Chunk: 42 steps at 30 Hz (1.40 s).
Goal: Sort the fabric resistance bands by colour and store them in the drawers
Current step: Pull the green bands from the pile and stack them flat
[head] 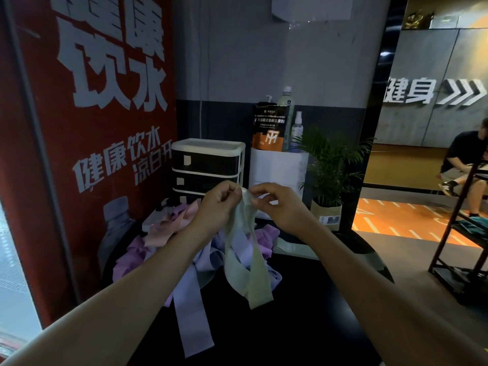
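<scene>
While both hands work above it, table [303, 299] carries the unsorted pile of bands [148, 249] below and left of left hand [215, 207]. Drawer unit [207, 165] stands just behind the hands, drawers look closed. Pale green band [244, 260] hangs between left hand and right hand [281, 204], both pinching its top edge, probably lifted clear to check colour.

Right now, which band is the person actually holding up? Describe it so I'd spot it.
Start at the white-framed drawer unit by the red wall; in front of it lies a pile of purple and pink bands. Above that pile, the left hand and right hand pinch the pale green band, the only one hanging lifted.
</scene>
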{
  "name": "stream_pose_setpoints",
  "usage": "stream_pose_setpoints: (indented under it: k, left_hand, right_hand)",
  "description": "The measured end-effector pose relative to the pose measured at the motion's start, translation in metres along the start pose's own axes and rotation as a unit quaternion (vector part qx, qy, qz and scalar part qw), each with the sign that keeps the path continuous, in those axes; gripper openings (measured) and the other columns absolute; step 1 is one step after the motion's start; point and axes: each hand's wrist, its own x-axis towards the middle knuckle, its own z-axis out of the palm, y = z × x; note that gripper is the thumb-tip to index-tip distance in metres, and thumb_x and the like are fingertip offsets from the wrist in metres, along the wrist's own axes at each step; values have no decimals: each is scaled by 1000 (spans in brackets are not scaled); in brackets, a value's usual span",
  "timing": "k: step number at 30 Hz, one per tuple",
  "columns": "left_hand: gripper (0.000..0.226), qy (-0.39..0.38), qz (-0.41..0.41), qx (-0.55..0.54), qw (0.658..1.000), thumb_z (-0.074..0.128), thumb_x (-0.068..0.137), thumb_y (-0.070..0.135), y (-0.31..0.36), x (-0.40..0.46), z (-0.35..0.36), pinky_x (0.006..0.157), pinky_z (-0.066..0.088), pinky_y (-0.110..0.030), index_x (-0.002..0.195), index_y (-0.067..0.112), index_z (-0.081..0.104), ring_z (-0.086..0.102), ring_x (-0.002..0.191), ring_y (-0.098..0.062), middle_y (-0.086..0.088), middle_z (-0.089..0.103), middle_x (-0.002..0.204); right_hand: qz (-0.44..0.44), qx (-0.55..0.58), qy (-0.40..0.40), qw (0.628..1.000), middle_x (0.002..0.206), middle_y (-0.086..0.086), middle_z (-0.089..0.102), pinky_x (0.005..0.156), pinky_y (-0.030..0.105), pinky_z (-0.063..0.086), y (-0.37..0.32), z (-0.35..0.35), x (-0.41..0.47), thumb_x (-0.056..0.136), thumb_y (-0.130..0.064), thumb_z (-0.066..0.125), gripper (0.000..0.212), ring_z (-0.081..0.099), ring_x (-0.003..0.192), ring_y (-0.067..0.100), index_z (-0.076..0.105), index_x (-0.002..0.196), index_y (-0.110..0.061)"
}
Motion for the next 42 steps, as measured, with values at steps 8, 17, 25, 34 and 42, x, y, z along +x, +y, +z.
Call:
stream_pose_setpoints:
  k: [8,17,25,34,42]
  left_hand:
    - [21,7,-46,-24,999,47,97,25,-3,-4,-1,68,40,-34,81,17,59,50,74,-20,-9,58,79]
    - [14,-174,-92,56,979,66,85,17,-16,-23,-1,67,50,-23,96,19,60,63,78,-11,3,66,87]
    - [33,-285,-77,297,908,64,88,27,-63,-35,-22,55,27,-20,67,14,43,34,51,-5,2,37,61]
    - [29,-266,-108,287,914,68,79,17,-82,-38,-42,83,49,-36,106,10,62,61,91,-20,-1,66,100]
    - [10,-71,-152,80,983,69,83,16,-78,-31,-50,72,44,-28,76,17,61,55,73,-13,8,62,68]
  right_hand:
    - [1,-8,44,999,94,0,64,71,13,43,4,9,2,78,-13,73,24,56,80,16,68,102,-11]
    - [-3,-82,213,974,70,4,59,53,22,34,13,-12,11,91,-18,58,20,49,62,15,70,88,-3]
    - [128,-34,321,938,74,3,56,64,28,37,48,-41,2,92,-12,54,13,50,72,17,65,90,-5]
    - [204,-54,314,926,85,3,55,68,30,37,78,-39,-10,94,-13,50,13,50,80,18,62,96,-7]
    - [214,-28,306,927,79,-3,53,76,36,45,85,-32,-18,92,-10,52,11,52,86,19,61,96,-5]
